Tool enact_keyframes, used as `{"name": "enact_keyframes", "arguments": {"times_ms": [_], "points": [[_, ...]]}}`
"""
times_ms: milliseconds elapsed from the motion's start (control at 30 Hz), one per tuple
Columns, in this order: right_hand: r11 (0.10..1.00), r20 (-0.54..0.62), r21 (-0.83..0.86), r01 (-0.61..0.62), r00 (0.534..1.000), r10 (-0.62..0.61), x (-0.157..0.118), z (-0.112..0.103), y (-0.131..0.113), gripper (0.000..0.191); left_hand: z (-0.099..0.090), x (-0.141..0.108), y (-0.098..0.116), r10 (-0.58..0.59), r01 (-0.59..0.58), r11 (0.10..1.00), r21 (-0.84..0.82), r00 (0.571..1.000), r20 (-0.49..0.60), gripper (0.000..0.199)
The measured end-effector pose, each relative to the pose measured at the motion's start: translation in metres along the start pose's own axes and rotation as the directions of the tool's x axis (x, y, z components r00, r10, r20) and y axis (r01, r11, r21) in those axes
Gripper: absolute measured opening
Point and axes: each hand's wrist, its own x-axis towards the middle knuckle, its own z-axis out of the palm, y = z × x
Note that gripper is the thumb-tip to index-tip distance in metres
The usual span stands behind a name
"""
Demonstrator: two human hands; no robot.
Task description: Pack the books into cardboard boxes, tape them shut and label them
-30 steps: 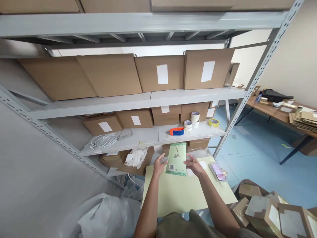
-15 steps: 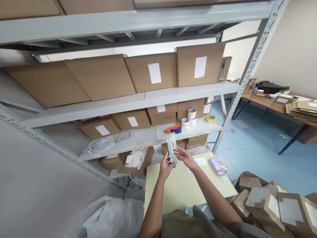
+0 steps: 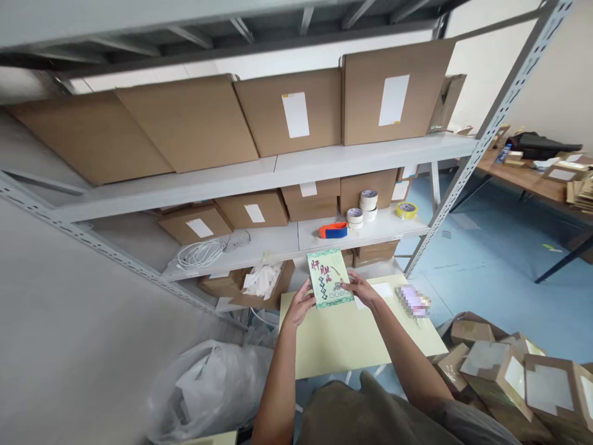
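Note:
A green and white book (image 3: 330, 279) with red and black characters faces me above the pale yellow table (image 3: 338, 352). My left hand (image 3: 300, 303) grips its left edge. On its right edge my right hand (image 3: 362, 288) is closed, the fingers partly over the cover. A white paper (image 3: 382, 289) lies on the table behind my right wrist. Farther right on the table is a blurred purple item (image 3: 414, 301).
A grey shelf rack (image 3: 301, 165) ahead holds cardboard boxes, tape rolls (image 3: 369, 201), an orange and blue strap (image 3: 333, 230) and a coiled white cable (image 3: 201, 253). Parcels (image 3: 491, 368) are piled at lower right. A plastic bag (image 3: 213, 389) stands at lower left.
The book has turned from its narrow spine to show its full front cover. My right hand has closed on its right side, and my view has shifted slightly.

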Motion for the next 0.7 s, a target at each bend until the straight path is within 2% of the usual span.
{"name": "enact_keyframes", "arguments": {"times_ms": [133, 267, 367, 433, 533, 600, 700], "points": [[0.993, -0.065, 0.016, -0.118, 0.991, 0.119, 0.005, -0.014, 0.033, 0.062, -0.010, 0.011, -0.036, -0.066, 0.070, 0.997, 0.027, 0.991, -0.120, 0.102], [0.977, -0.104, 0.032, -0.209, 0.972, 0.212, 0.012, -0.031, 0.083, 0.054, -0.019, 0.022, -0.093, -0.144, 0.157, 0.987, 0.037, 0.959, -0.242, 0.101], [0.957, -0.121, 0.016, -0.290, 0.950, 0.289, 0.019, -0.047, 0.122, 0.057, -0.026, 0.027, -0.136, -0.214, 0.227, 0.974, 0.012, 0.931, -0.296, 0.099], [0.939, -0.166, -0.014, -0.343, 0.927, 0.336, 0.022, -0.060, 0.145, 0.064, -0.030, 0.028, -0.162, -0.243, 0.266, 0.964, 0.016, 0.900, -0.361, 0.098], [0.914, -0.285, -0.054, -0.401, 0.884, 0.371, 0.020, -0.084, 0.173, 0.076, -0.035, 0.026, -0.196, -0.257, 0.330, 0.942, 0.062, 0.827, -0.500, 0.091], [0.902, -0.310, -0.064, -0.427, 0.868, 0.389, 0.017, -0.099, 0.188, 0.081, -0.037, 0.024, -0.215, -0.275, 0.367, 0.927, 0.078, 0.806, -0.524, 0.082], [0.888, -0.292, -0.072, -0.455, 0.861, 0.418, 0.012, -0.110, 0.208, 0.080, -0.038, 0.020, -0.240, -0.280, 0.395, 0.908, 0.136, 0.817, -0.504, 0.069]]}}
